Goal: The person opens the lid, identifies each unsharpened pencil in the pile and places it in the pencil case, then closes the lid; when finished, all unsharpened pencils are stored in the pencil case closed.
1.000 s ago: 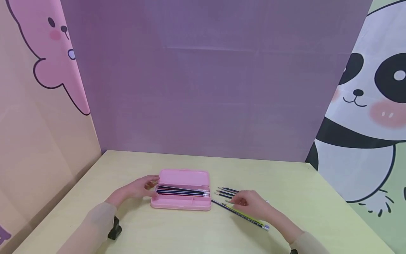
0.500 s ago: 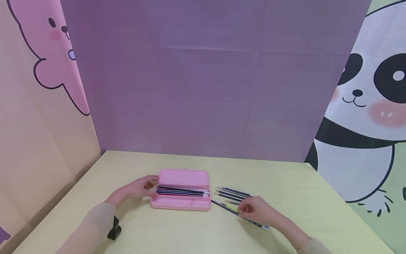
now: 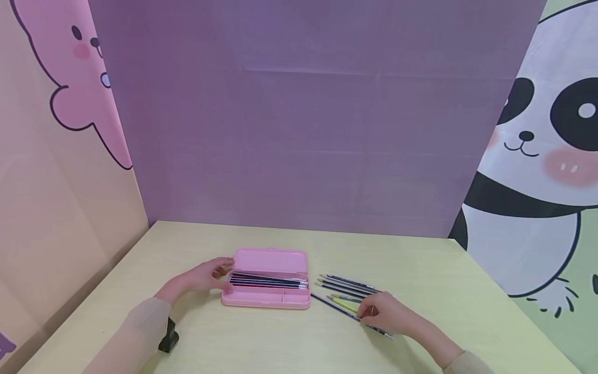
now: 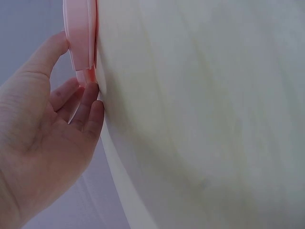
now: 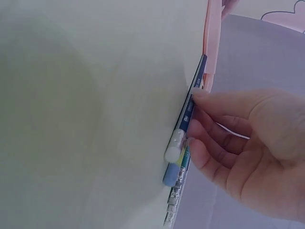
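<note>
A pink pencil case point(image 3: 252, 297) lies with its lid raised, dark pencils point(image 3: 268, 282) in its long compartment. At its left end, my left hand point(image 3: 203, 275) holds it between thumb and fingers, the thumb against the box and the fingers by the lid. My right hand point(image 3: 390, 314) pinches a dark blue pencil point(image 5: 188, 107) with a white eraser, its tip close to the case's front right corner. Beside it lie a yellow-green pencil point(image 3: 343, 304) and a grey one point(image 3: 348, 298), partly hidden by the hand.
Several more dark pencils point(image 3: 343, 283) lie side by side right of the case, points toward it. The pale wooden table point(image 3: 261, 343) meets a purple backdrop point(image 3: 299, 130) at the back. Printed walls stand left and right.
My right hand has moved right and toward me, from over the grey and yellow-green pencils to the dark blue pencil, which it now pinches. My left hand has stayed on the pencil case.
</note>
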The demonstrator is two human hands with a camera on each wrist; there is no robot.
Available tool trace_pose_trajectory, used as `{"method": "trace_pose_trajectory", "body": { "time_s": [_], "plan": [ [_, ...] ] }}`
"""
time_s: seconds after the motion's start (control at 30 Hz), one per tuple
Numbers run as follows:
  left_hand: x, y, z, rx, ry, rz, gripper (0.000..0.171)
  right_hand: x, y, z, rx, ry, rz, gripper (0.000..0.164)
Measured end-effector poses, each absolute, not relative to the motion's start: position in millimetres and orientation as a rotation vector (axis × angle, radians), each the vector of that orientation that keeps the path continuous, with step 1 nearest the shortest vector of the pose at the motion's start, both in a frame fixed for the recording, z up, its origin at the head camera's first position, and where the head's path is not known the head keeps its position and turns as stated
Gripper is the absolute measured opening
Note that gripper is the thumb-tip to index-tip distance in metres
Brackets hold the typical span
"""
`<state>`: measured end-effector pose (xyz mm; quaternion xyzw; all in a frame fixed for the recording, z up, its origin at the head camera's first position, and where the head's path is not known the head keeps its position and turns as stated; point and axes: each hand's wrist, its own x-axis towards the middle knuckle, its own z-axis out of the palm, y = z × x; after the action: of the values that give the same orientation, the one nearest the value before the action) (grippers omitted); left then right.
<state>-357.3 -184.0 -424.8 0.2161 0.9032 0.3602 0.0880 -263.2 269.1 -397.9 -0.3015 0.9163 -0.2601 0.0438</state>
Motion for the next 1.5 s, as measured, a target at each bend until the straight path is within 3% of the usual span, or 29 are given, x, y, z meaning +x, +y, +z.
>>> {"method": "trace_pose_trajectory", "body": {
  "time_s": [0.37, 1.5],
  "plan": [
    [-360, -184, -427, 0.637, 2.693, 1.065, 0.077, -268, 273, -402, -0.895, 2.841, -0.779, 0.011],
    [-357, -182, -425, 0.621, 2.685, 1.080, 0.079, -266, 282, -391, -0.897, 3.014, -0.797, 0.004]
  ]
}}
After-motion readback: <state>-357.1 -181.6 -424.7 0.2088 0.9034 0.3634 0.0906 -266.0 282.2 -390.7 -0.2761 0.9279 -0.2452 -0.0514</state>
